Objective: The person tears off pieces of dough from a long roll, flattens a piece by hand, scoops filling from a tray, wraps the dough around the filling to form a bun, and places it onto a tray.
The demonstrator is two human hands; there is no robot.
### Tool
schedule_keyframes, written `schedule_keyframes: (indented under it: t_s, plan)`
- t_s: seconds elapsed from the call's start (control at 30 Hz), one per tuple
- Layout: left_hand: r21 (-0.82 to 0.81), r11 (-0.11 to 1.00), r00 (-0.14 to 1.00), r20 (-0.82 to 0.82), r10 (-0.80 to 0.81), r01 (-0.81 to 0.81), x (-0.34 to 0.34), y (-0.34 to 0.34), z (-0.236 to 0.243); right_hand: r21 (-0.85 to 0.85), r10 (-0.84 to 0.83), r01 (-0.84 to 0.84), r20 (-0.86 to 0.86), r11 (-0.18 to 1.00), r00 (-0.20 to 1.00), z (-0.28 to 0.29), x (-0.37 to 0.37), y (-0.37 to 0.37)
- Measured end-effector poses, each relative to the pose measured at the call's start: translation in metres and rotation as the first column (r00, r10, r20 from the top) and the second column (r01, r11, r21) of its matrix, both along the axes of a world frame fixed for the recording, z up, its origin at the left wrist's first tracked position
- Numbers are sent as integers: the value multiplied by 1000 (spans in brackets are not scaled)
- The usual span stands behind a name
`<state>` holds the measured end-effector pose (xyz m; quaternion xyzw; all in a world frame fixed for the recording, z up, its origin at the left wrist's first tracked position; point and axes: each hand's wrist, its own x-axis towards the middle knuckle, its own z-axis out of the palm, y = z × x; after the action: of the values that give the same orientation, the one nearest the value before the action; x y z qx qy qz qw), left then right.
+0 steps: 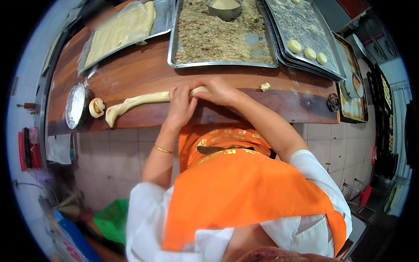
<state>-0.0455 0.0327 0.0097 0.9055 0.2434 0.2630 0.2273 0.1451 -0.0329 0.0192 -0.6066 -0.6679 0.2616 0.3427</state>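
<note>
A long rope of pale dough [142,99] lies along the front of the wooden table, its free end bent toward the edge at the left. My left hand [181,102] is closed around the rope near its right end. Right beside it, my right hand [217,91] grips the end of the same rope, and a short piece of dough shows between the two hands. My right palm hides the very tip. To the right of my hands sits a small crumbly lump of dough [265,87].
A bowl of white flour [77,106] and a coiled dough piece [96,107] stand at the left. Behind are a tray of dough strips [118,32], a tray of chopped filling [218,41] with a metal bowl [225,12], and a floured tray [301,28] with dough balls [310,53].
</note>
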Motion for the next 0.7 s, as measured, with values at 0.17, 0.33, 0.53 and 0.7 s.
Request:
schedule_keyframes:
  t_s: [0.17, 0.33, 0.53, 0.7]
  plan:
    - [152, 988, 998, -67, -10, 20, 0, 2, -1, -121, -19, 15, -37, 993, 999, 35, -6, -5]
    - [285, 958, 995, -96, 2, 26, 10, 1, -7, 5, 89, -93, 266, 996, 960, 16, -7, -4]
    - [396, 918, 975, -211, 66, 23, 25, -11, -16, -188, 34, -22, 60, 982, 998, 10, -2, -22]
    - [293, 956, 975, -204, 88, -25, 29, -24, 5, -300, -203, -30, -710, 953, 674, 12, 13, -35]
